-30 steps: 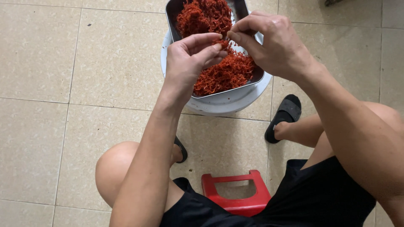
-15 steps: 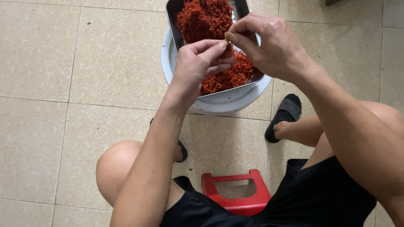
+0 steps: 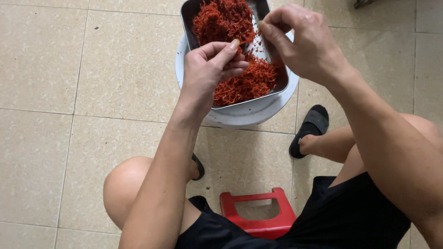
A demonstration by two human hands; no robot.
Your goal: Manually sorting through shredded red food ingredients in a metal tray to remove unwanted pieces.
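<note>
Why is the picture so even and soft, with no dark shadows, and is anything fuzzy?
In the head view the light is soft and spread out, so the left hand and right hand cast only faint shadows on the red shreds; the metal tray shows a dull shine on its rim, no hard glare; the fingertips look slightly soft, the floor tiles stay sharp.
</note>
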